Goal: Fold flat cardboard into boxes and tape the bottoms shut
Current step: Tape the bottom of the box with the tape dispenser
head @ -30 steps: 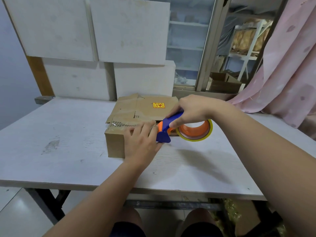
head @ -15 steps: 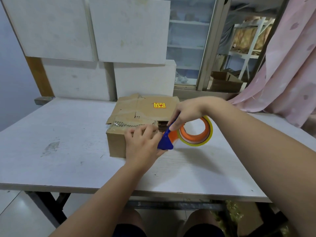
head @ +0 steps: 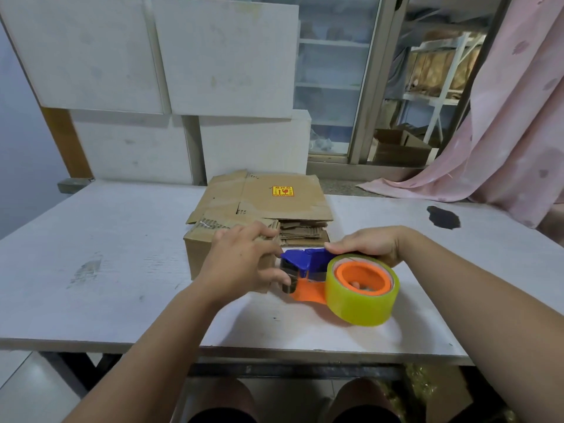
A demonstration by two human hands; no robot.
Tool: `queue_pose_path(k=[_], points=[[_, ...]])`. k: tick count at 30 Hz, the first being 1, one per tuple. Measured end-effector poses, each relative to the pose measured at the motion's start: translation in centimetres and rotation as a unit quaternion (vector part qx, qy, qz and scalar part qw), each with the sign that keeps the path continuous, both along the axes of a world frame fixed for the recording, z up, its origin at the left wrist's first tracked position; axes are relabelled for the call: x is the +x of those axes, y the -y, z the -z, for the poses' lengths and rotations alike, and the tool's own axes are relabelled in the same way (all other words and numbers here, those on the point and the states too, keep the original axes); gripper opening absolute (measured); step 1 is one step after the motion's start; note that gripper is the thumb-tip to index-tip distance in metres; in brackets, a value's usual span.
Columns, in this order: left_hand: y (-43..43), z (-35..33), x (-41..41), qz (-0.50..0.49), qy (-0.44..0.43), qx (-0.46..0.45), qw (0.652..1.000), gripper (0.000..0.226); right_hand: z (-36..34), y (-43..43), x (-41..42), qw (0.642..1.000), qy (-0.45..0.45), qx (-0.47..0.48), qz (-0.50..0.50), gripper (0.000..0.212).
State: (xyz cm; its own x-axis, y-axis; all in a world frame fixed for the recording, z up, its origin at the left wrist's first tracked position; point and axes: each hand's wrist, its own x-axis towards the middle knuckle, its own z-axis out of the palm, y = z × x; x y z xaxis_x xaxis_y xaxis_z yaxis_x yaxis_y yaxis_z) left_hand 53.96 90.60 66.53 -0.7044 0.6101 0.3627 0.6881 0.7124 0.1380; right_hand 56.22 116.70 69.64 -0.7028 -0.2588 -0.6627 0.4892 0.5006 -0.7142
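Observation:
A small brown cardboard box (head: 198, 254) stands on the white table (head: 100, 264), in front of a stack of flat cardboard (head: 274, 199) with a yellow sticker. My left hand (head: 241, 264) lies over the box's near right corner, fingers curled on its top edge and thumb at the tape's free end. My right hand (head: 369, 244) grips a tape dispenser (head: 308, 270) with a blue and orange body. Its yellowish tape roll (head: 360, 297) faces me, just right of the box and low over the table.
White boards (head: 213, 71) lean against the wall behind the table. A pink curtain (head: 503, 132) hangs at the right, with shelves and a brown box (head: 399, 148) behind glass. A dark stain (head: 442, 217) marks the table's far right. My knees show under the near edge.
My right hand has brought the dispenser down off the box's top, toward me, to the box's right side. My left hand stayed on the box's near corner.

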Motion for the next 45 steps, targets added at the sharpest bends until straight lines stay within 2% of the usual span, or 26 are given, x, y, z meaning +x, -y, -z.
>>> queue_pose_path(k=[3, 7, 8, 11, 13, 15, 18, 22, 26, 30, 32, 34, 36, 41, 45], points=[[0.0, 0.8, -0.4, 0.025, -0.033, 0.042, 0.998, 0.087, 1.7, -0.4, 0.8, 0.996, 0.006, -0.047, 0.074, 0.046], [-0.1, 1.0, -0.2, 0.019, -0.038, 0.081, 0.996, 0.076, 3.2, -0.5, 1.5, 0.986, 0.011, -0.105, 0.128, 0.045], [-0.2, 0.8, -0.2, 0.015, -0.024, 0.092, 0.995, 0.074, 3.4, -0.5, 1.7, 0.985, 0.016, -0.116, 0.128, 0.048], [-0.2, 0.5, -0.3, 0.009, 0.003, 0.124, 0.992, 0.077, 3.8, -0.7, 1.7, 0.985, 0.029, -0.146, 0.086, 0.073], [-0.3, 0.4, -0.4, 0.008, 0.006, 0.129, 0.992, 0.078, 3.6, -0.7, 1.9, 0.986, 0.047, -0.154, 0.035, 0.073], [-0.5, 0.3, -0.5, -0.003, 0.015, 0.133, 0.991, 0.063, 3.1, -0.4, 2.3, 0.984, 0.080, -0.160, -0.003, 0.071], [-0.8, 0.5, -0.4, -0.024, 0.003, 0.138, 0.990, 0.030, 3.1, -0.4, 2.4, 0.983, 0.076, -0.166, 0.007, 0.068], [-1.3, 0.6, -0.1, -0.057, -0.003, 0.149, 0.987, 0.015, 3.6, -1.0, 2.2, 0.982, 0.053, -0.161, 0.083, 0.058], [-1.6, 0.4, 0.5, -0.081, -0.003, 0.146, 0.986, 0.022, 2.7, -0.3, 2.7, 0.981, -0.013, -0.145, 0.128, 0.040], [-1.5, 0.6, 1.0, -0.098, -0.049, 0.084, 0.990, 0.044, 3.2, -0.4, 3.2, 0.972, -0.035, -0.144, 0.184, 0.042], [-1.5, 1.1, 0.8, -0.108, -0.064, 0.047, 0.991, 0.049, 3.3, -0.6, 3.3, 0.965, -0.067, -0.120, 0.223, 0.036], [-1.6, 1.4, 0.8, -0.107, -0.083, 0.027, 0.990, 0.046, 3.4, -1.0, 3.2, 0.952, -0.125, -0.063, 0.272, 0.020], [-1.8, 1.7, 0.8, -0.097, -0.108, 0.043, 0.988, 0.042, 3.5, -1.9, 2.9, 0.939, -0.169, -0.016, 0.299, 0.024], [-2.3, 2.4, 0.6, -0.090, -0.170, 0.028, 0.981, 0.033, 3.8, -4.0, 2.5, 0.932, -0.221, 0.065, 0.279, 0.044], [-2.3, 2.6, 0.8, -0.066, -0.194, 0.005, 0.979, 0.018, 4.2, -5.2, 2.7, 0.914, -0.229, 0.131, 0.308, 0.040]])
